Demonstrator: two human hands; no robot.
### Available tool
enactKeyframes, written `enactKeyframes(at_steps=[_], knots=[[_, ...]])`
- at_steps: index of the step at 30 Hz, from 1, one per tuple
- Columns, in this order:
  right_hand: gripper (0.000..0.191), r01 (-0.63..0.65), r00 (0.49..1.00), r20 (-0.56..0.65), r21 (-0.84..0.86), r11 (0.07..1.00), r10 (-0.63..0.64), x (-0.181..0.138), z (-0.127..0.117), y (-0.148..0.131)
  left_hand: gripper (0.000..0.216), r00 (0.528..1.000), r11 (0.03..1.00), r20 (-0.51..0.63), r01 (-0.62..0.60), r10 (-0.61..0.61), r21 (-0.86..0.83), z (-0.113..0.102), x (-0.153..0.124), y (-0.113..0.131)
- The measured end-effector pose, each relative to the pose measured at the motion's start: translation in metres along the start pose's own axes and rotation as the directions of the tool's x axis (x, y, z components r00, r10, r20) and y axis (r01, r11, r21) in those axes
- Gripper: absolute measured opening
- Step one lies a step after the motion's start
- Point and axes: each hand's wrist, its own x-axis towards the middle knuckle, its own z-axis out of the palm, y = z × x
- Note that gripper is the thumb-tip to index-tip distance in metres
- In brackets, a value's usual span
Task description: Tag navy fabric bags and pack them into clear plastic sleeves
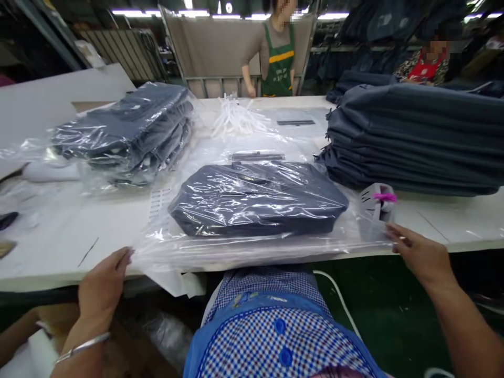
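A folded dark blue garment (pixel 252 202) lies inside a clear plastic bag (pixel 252 251) at the table's front edge. At the bag's left corner, my left hand (pixel 103 283) pinches the film between thumb and fingers. My right hand (pixel 423 257) grips the opposite corner on the right, and the film is drawn out between both hands. The near edge of the bag hangs slightly past the table edge. Just beyond my right fingers stands a small grey holder (pixel 377 202) with a pink strip on it.
Bagged dark garments (pixel 126 126) are piled at the left. A tall stack of folded dark garments (pixel 413 136) stands at the right. White strips (pixel 240 116) lie in a heap at the back. Beyond the white table (pixel 429 220) is a person in a green apron (pixel 277 63); another wears red (pixel 427 68).
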Motion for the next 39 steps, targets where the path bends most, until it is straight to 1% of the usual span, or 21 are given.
enactKeyframes(at_steps=[3,5,7,8,10,11,13,15,17,19,21,22,24,26,27,28,30,32,34,36,39], knots=[[0.052,0.017,1.0,-0.025,0.031,0.999,-0.016,-0.022,0.005,0.013,0.055,0.987,0.995,0.141,-0.085,0.078,0.049,-0.001,-0.019,-0.014],[0.054,0.05,0.984,-0.171,0.002,0.999,-0.049,-0.042,0.011,0.009,0.071,0.98,0.985,0.098,-0.173,0.172,0.006,-0.004,-0.041,0.001],[0.058,0.153,0.917,-0.363,-0.054,0.987,-0.162,-0.063,0.018,-0.009,0.074,0.95,0.952,-0.079,-0.305,0.303,-0.023,-0.01,-0.064,0.038],[0.058,0.227,0.868,-0.437,-0.072,0.971,-0.235,-0.075,0.022,-0.023,0.07,0.912,0.921,-0.175,-0.386,0.372,-0.056,-0.013,-0.074,0.063],[0.048,0.369,0.813,-0.481,-0.012,0.93,-0.329,-0.097,0.032,-0.059,0.063,0.807,0.81,-0.22,-0.577,0.548,-0.099,-0.019,-0.086,0.119],[0.036,0.431,0.821,-0.45,0.082,0.899,-0.352,-0.109,0.039,-0.078,0.063,0.733,0.73,-0.222,-0.674,0.643,-0.113,-0.02,-0.087,0.146],[0.024,0.445,0.895,-0.191,0.407,0.797,-0.402,-0.131,0.055,-0.118,0.062,0.565,0.559,-0.232,-0.823,0.792,-0.099,-0.017,-0.08,0.195],[0.029,0.165,0.906,0.18,0.683,0.711,-0.384,-0.15,0.073,-0.153,0.064,0.454,0.45,-0.195,-0.89,0.869,-0.066,-0.007,-0.065,0.232],[0.037,-0.165,0.851,0.409,0.804,0.572,-0.33,-0.162,0.09,-0.179,0.072,0.393,0.389,-0.127,-0.92,0.911,-0.052,0.009,-0.049,0.256],[0.043,-0.404,0.793,0.537,0.817,0.411,-0.288,-0.168,0.104,-0.195,0.081,0.359,0.356,-0.053,-0.932,0.932,-0.065,0.029,-0.035,0.269],[0.046,-0.524,0.746,0.608,0.788,0.324,-0.272,-0.17,0.112,-0.2,0.081,0.343,0.342,0.006,-0.935,0.939,-0.093,0.049,-0.023,0.273],[0.047,-0.534,0.736,0.62,0.778,0.331,-0.27,-0.17,0.114,-0.199,0.077,0.339,0.34,0.026,-0.935,0.94,-0.105,0.058,-0.017,0.274],[0.043,-0.408,0.789,0.556,0.793,0.453,-0.263,-0.171,0.115,-0.193,0.07,0.354,0.356,0.04,-0.927,0.935,-0.116,0.073,-0.004,0.275],[0.033,-0.081,0.877,0.355,0.773,0.63,-0.323,-0.171,0.113,-0.187,0.069,0.385,0.386,0.026,-0.915,0.922,-0.118,0.08,0.008,0.278],[0.027,0.125,0.886,0.229,0.719,0.684,-0.402,-0.171,0.112,-0.184,0.07,0.396,0.395,0.018,-0.91,0.918,-0.125,0.081,0.014,0.28],[0.026,0.319,0.857,0.12,0.639,0.7,-0.501,-0.17,0.111,-0.183,0.07,0.398,0.395,0.012,-0.908,0.917,-0.138,0.082,0.019,0.282],[0.04,0.597,0.733,0.011,0.468,0.652,-0.68,-0.166,0.112,-0.185,0.071,0.359,0.355,0.006,-0.918,0.933,-0.178,0.082,0.025,0.286],[0.051,0.719,0.645,-0.007,0.343,0.604,-0.764,-0.156,0.117,-0.19,0.077,0.287,0.283,0.01,-0.937,0.958,-0.206,0.083,0.027,0.287],[0.048,0.754,0.622,-0.025,0.288,0.59,-0.783,-0.145,0.125,-0.195,0.079,0.236,0.234,0.015,-0.95,0.972,-0.208,0.085,0.028,0.287],[0.036,0.771,0.602,-0.049,0.295,0.564,-0.797,-0.134,0.133,-0.198,0.078,0.226,0.224,0.014,-0.955,0.974,-0.193,0.089,0.03,0.289],[0.023,0.79,0.56,-0.083,0.354,0.501,-0.824,-0.125,0.134,-0.199,0.072,0.253,0.248,-0.011,-0.955,0.967,-0.164,0.098,0.037,0.297]])
